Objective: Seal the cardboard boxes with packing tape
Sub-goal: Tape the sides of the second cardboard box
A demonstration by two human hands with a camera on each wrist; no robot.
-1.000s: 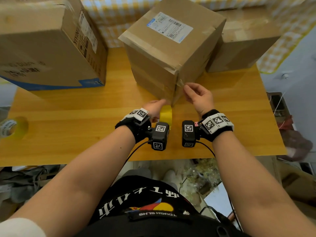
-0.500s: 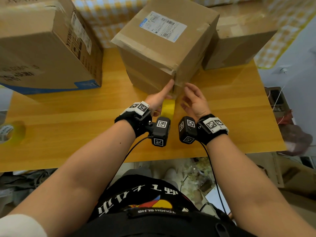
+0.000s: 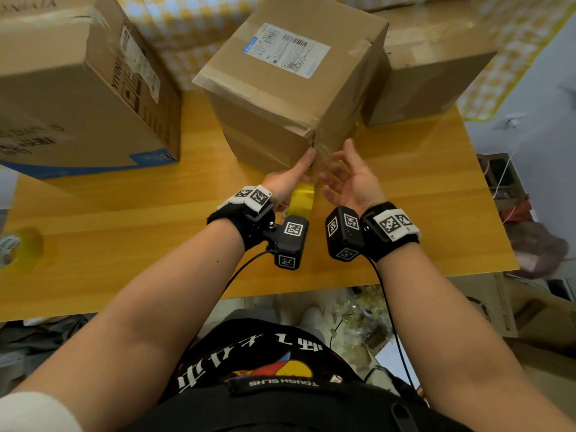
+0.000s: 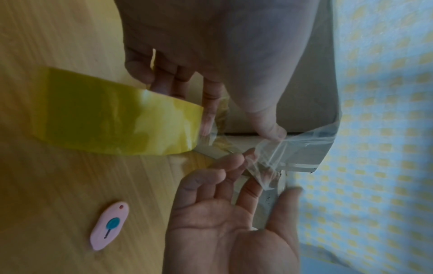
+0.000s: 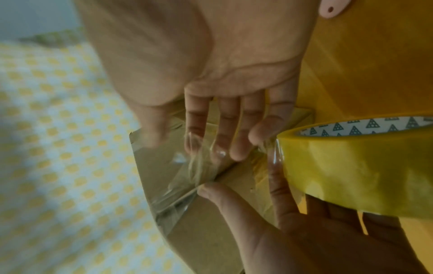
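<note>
At the worktop's [image 3: 131, 232] middle, a cardboard box [image 3: 280, 98] stands; the left hand [image 3: 285, 182] grips a yellow tape roll [image 3: 301, 199], thumb pressing clear tape [image 4: 302, 146] onto the box corner, while the right hand [image 3: 350, 179] hovers, fingers spread.

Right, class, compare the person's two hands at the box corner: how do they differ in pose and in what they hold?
The left hand holds the yellow tape roll; the right hand holds nothing. The left hand's thumb presses on the corner edge of the box; the right hand's fingers only touch the loose clear tape. The right hand shows its open palm; the left hand shows its back. Both are at the box's near corner.
</note>
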